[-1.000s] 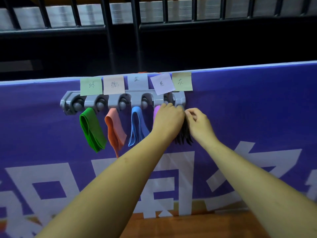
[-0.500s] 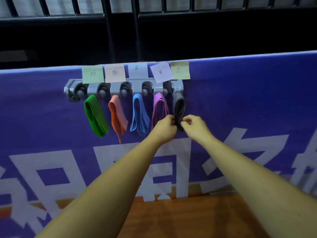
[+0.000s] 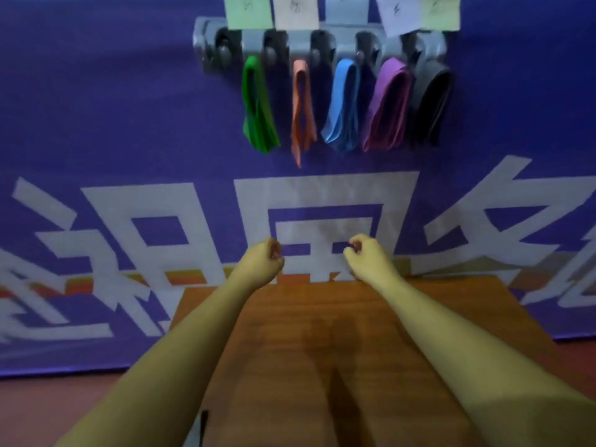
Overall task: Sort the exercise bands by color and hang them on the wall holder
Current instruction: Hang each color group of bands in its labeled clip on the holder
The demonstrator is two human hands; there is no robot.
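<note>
Purple banner (image 3: 129, 108) with big white characters is covering the far wall. Gray wall holder (image 3: 298, 37) is sitting on it, top centre, partly cut by the frame edge. 5 bands are hanging from it side by side, all well above the hands.

Left to right:
- Green band (image 3: 258, 108) is hanging folded, widening toward its bottom.
- Orange band (image 3: 301, 104) is hanging narrow, its tail reaching lowest of the 5.
- Blue band (image 3: 343, 104) is hanging as a loop, leaning slightly left.
- Purple band (image 3: 387, 108) is hanging bunched and thick.
- Black band (image 3: 430, 104) is hanging at the right end, just beside the purple one. It is too blurred to tell if they are touching.

5 sticky notes are lining the holder's top:
- green note (image 3: 248, 9)
- pinkish note (image 3: 295, 11)
- pale blue note (image 3: 348, 8)
- lavender note (image 3: 400, 12), tilted
- yellow-green note (image 3: 440, 11)

The writing is too blurred to read.

Both bare forearms are reaching in from the near edge over the wooden table (image 3: 322, 333). Left hand (image 3: 263, 264) is hovering over the table's far edge, fingers curled into the palm, gripping nothing. Right hand (image 3: 367, 259) is hovering level with it, fingers curled toward the thumb, also gripping nothing. The 2 hands are apart from each other and touching no band.
</note>
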